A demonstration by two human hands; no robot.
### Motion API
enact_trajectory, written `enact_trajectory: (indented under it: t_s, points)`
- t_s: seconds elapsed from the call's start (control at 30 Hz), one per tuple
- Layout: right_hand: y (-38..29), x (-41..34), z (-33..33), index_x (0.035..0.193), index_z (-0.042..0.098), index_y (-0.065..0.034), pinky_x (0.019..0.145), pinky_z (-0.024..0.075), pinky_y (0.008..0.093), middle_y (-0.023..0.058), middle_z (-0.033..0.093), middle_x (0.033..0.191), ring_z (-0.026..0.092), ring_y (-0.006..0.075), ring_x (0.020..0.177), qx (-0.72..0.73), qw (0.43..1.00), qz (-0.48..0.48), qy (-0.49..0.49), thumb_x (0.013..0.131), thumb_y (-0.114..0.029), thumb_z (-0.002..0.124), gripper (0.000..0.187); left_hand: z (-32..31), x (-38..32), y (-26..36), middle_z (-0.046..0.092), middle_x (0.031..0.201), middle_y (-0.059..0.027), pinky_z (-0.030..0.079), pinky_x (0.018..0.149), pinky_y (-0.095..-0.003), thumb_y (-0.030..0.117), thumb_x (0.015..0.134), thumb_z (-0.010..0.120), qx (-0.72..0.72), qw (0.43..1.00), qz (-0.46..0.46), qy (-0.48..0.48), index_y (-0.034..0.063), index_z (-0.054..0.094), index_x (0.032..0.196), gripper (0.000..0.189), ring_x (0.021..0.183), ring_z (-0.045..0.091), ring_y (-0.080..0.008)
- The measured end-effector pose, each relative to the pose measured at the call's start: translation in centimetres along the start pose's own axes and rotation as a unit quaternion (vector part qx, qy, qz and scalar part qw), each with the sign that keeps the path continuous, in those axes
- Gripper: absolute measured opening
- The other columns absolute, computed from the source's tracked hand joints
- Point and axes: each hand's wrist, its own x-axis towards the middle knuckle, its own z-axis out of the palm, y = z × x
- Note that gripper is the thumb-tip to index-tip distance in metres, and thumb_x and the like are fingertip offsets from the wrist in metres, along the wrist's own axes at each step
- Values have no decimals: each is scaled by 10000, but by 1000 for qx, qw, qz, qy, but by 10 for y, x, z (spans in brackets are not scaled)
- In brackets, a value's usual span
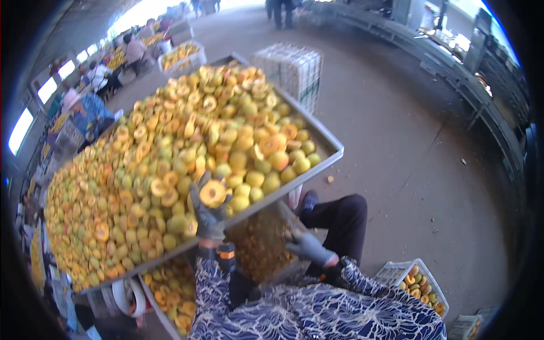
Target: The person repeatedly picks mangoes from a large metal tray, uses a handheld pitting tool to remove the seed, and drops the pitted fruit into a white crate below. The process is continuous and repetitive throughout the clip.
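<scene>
A big metal-rimmed tray (297, 185) before me is heaped with yellow-orange stone fruit, many of them halved. At its near edge my left hand (208, 212), in a grey glove, holds a halved fruit (213, 194) with the cut face up. My right hand (308, 246), also gloved in grey, is over a lower container (263, 242) of small brownish pieces, possibly pits. It is blurred, and whether it holds anything cannot be told. Below the tray at the left, a crate (159, 308) holds more halves.
Stacked white plastic crates (293, 72) stand beyond the tray. A white crate of fruit (425, 276) sits on the floor at the right. Several people work at fruit-covered tables along the left. A metal structure (425, 51) runs along the right side.
</scene>
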Motion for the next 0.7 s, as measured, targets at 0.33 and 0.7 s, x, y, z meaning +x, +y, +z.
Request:
enact_trajectory:
  t_s: [0.33,0.7]
  points:
    - [-151,9,-14,1094,500,-61,579,500,490,199,625,689,651,424,663,-47,979,-160,119,897,-218,727,339,70,-95,-19,640,1216,-168,549,942,-412,552,1072,375,209,958,194,19,-27,465,1418,680,1048,647,-268]
    - [-163,11,-8,1075,521,-45,598,526,451,173,660,748,674,375,686,-100,972,-173,124,881,-168,717,302,94,-125,-7,622,1286,-193,488,1055,-434,300,1035,596,467,843,262,-36,-36,454,1428,536,1154,621,-282]
